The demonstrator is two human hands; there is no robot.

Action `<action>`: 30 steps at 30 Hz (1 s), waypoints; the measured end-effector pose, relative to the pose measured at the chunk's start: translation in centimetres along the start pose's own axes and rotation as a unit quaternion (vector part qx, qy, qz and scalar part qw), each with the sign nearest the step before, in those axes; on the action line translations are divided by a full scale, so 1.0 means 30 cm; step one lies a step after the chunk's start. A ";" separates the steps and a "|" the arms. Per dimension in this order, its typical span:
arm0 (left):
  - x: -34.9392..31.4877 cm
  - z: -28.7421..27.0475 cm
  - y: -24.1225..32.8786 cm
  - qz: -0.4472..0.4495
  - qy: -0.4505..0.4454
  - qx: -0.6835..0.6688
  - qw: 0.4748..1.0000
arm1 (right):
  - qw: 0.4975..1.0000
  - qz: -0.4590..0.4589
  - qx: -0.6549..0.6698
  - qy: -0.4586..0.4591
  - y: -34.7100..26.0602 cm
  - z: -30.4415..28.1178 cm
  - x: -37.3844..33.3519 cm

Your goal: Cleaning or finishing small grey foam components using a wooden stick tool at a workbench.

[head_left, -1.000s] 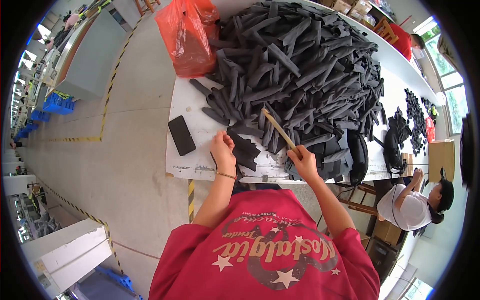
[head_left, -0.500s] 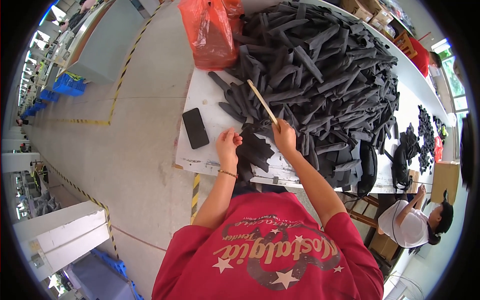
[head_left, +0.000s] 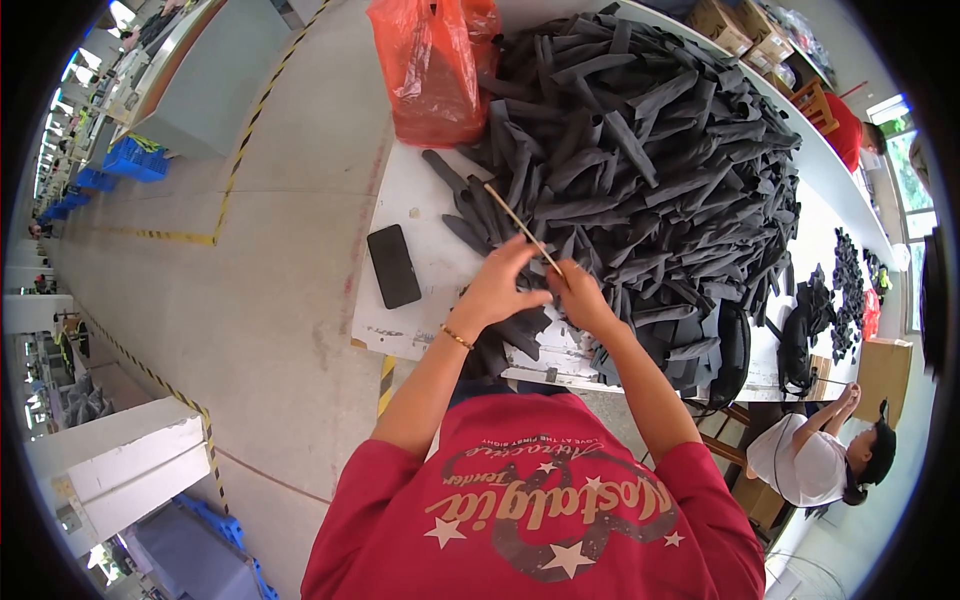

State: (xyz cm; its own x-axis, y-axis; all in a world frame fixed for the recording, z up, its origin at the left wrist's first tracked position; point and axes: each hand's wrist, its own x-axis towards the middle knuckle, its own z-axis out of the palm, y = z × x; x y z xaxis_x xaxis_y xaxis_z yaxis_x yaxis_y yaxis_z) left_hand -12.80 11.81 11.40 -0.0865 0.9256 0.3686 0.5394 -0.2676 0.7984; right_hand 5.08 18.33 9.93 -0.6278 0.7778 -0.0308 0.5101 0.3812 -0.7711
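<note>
A slim pale wooden stick (head_left: 512, 216) slants up and left from my right hand (head_left: 583, 298), whose fingers are closed round its lower end. My left hand (head_left: 497, 287) is open beside it, thumb and fingers apart. Its fingertips come close to the stick; whether they touch cannot be told. Beyond both hands rises a large heap of dark grey fabric tubes (head_left: 650, 160), a few of them lying under the stick's tip. Flat dark fabric pieces (head_left: 522, 333) lie beneath my left hand at the near table edge.
A black phone (head_left: 394, 266) lies on the white table (head_left: 400, 190), left of my hands. Behind it stands a red plastic bag (head_left: 435, 95). A black bag (head_left: 733, 355) hangs at the near edge. Another person (head_left: 805, 455) sits at the right.
My left hand has moved up and right toward the stick, its fingers spreading. My right hand has come slightly lower and turned the stick, which now looks thinner.
</note>
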 end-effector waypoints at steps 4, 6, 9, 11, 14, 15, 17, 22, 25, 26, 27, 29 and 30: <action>0.054 0.037 0.053 -0.158 -0.279 -0.092 0.943 | 1.000 0.021 -0.016 -0.017 -0.029 -0.064 -0.069; 0.053 0.056 0.093 -0.216 -0.335 -0.114 0.910 | 0.994 -0.025 -0.038 0.101 -0.052 -0.089 -0.089; 0.015 0.086 0.156 -0.217 -0.159 -0.209 0.940 | 0.979 -0.029 -0.032 0.197 -0.097 -0.138 -0.077; -0.013 0.108 0.203 -0.242 -0.127 -0.245 0.930 | 0.958 -0.030 -0.029 0.283 -0.124 -0.180 -0.048; -0.047 0.122 0.246 -0.276 -0.075 -0.289 0.914 | 0.948 -0.043 -0.036 0.313 -0.158 -0.228 -0.008; -0.048 0.118 0.269 -0.287 -0.059 -0.310 0.904 | 0.948 -0.043 -0.036 0.313 -0.152 -0.230 -0.003; -0.089 0.116 0.281 -0.299 -0.039 -0.328 0.895 | 0.932 -0.020 -0.032 0.360 -0.139 -0.241 0.005; -0.369 0.134 0.162 -0.383 -0.076 -0.359 0.848 | 0.919 0.098 0.201 0.324 -0.114 -0.464 0.097; -0.196 0.107 0.215 -0.216 0.130 -0.327 0.911 | 0.955 0.082 0.159 0.237 -0.151 -0.459 0.072; -0.088 0.083 0.246 -0.135 0.182 -0.208 0.952 | 0.955 0.082 0.158 0.236 -0.165 -0.454 0.065; 0.015 0.054 0.283 -0.052 0.230 -0.081 0.968 | 0.957 0.106 0.195 0.186 -0.194 -0.446 0.051; 0.150 0.066 0.293 0.004 0.211 -0.056 0.976 | 0.951 0.127 0.263 0.103 -0.228 -0.395 0.033; 0.176 0.073 0.296 0.063 0.185 -0.034 0.980 | 0.951 0.128 0.272 0.071 -0.257 -0.373 0.023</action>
State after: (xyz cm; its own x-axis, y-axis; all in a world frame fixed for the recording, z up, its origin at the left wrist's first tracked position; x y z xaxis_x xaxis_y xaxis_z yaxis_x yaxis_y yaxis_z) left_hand -6.65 14.91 19.39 -0.3270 0.7267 0.6041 0.5095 -0.4028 0.7604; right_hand 7.30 21.52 22.99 -0.4185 0.8846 -0.2059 0.2325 -0.1148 -0.9658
